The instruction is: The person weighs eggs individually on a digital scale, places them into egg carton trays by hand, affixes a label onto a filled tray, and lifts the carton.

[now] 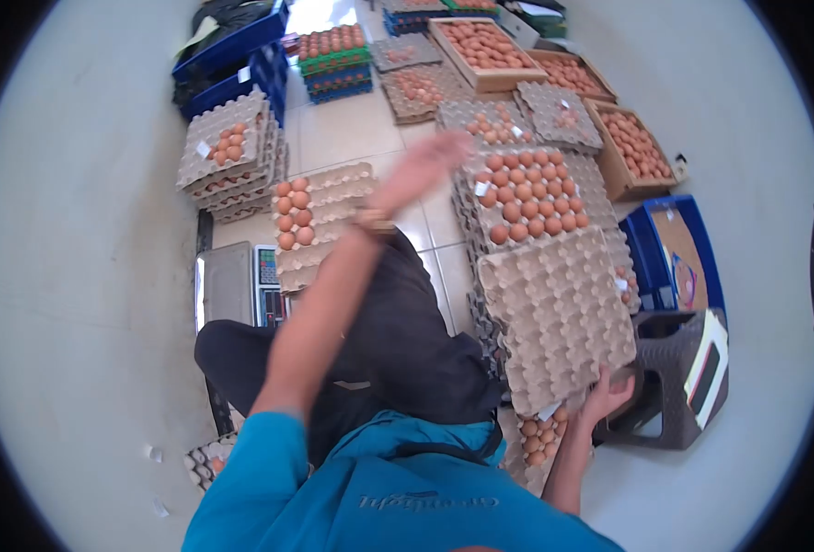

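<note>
My left hand (430,156) is smeared by motion above the gap between two egg stacks, so its fingers do not show clearly. To its right, an egg tray (528,198) full of brown eggs tops a stack. An empty cardboard egg tray (559,317) lies nearer to me, and my right hand (609,394) grips its lower right corner. Some brown eggs (542,437) show below that tray's near edge. Left of my left forearm, a partly filled egg tray (324,189) has brown eggs in its left columns, partly hidden by the arm.
A weighing scale (226,285) stands at the left by my knee. More stacked egg trays (228,152) are beyond it. Wooden crates (485,55) of eggs line the back right. A blue crate (674,258) and a dark plastic stool (669,377) stand at the right.
</note>
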Tool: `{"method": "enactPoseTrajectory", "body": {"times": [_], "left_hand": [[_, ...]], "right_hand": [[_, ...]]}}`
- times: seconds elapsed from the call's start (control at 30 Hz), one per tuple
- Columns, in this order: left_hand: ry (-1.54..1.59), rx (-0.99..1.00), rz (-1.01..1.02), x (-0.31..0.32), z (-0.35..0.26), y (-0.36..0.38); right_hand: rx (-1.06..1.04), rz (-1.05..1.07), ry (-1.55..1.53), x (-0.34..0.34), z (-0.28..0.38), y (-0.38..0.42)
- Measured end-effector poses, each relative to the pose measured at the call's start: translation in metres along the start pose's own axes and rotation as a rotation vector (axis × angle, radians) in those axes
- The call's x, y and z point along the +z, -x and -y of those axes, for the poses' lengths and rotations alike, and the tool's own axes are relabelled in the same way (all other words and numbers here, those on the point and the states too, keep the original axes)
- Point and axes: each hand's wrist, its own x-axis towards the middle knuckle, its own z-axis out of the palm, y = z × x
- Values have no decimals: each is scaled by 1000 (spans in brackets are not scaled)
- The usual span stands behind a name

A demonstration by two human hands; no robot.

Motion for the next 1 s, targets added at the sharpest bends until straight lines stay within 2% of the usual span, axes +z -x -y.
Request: {"method": "enactPoseTrajectory", "body": {"times": [0.07,0.1,0.13,0.17,0.2,0.23,0.3,0.4,0.5,0.53,0.57,0.63,0.73,0.83,0.93,1.0], "left_hand": [[-130,260,-139,-63,-55,36],[-360,226,-260,-85,-92,69],[-284,176,-463,-84,-121,92],[-211,255,-538,-100,-125,118],[-228,242,-605,-115,-126,145],[-266,250,-578,-135,-120,177],[-245,231,-602,-142,-108,227],[-304,81,-577,-139,-85,285],[-264,-77,-570,-132,-59,320],[-248,-128,-560,-133,-52,321],[-379,-155,-526,-124,-58,313],[-641,-211,-464,-94,-82,294],[-576,-258,-489,-96,-70,293],[-732,-227,-468,-93,-75,281],[-644,-354,-370,-97,-67,279],[-157,-691,-361,-130,-39,301]], "right_hand": [[-442,113,217,7,64,35],[-456,339,133,13,85,53],[-468,556,47,16,99,68],[-421,874,45,16,92,76],[-335,1136,159,24,123,94],[-382,1390,232,30,131,101],[-541,1887,868,30,121,94],[-301,2312,1437,25,123,85],[845,2584,1372,-20,56,68],[1080,2572,1308,-37,45,64],[1310,2545,1233,-52,39,63],[1424,2425,1100,-68,40,73],[1566,2267,919,-89,37,84],[1714,2081,758,-107,29,84],[1887,1796,582,-135,11,85],[1957,1587,495,-155,-10,86]]}}
